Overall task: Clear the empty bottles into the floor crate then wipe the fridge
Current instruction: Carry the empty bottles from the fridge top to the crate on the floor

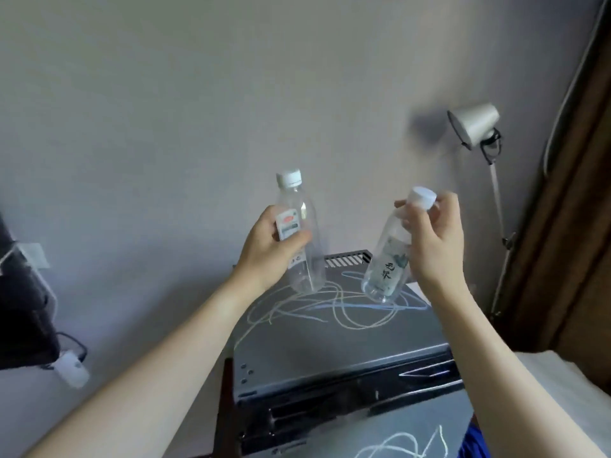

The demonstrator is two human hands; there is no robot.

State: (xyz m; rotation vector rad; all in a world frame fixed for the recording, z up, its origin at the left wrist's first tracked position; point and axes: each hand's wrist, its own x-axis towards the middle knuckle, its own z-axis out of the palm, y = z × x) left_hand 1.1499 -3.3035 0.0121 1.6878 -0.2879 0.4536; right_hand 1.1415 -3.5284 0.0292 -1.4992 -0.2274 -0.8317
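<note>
two clear glossy plastic bottles (299, 233); fridge (330, 338) top looks like smooth scribbled grey metal.

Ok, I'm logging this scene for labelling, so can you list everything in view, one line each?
red-label bottle: 1, clear with white cap, upright, lifted above the fridge top in the left hand
green-label bottle: 1, clear with white cap, tilted, lifted above the fridge top by its neck
fridge: 1, grey, below centre, pale scribbles on its top and front
desk lamp: 1, silver-white, right of the fridge, by the wall
wall: 1, pale grey, behind everything
curtain: 1, brown, far right
dark object: 1, black, left edge, cannot tell what
left hand: 1, grips red-label bottle's middle
right hand: 1, pinches green-label bottle's neck
</note>
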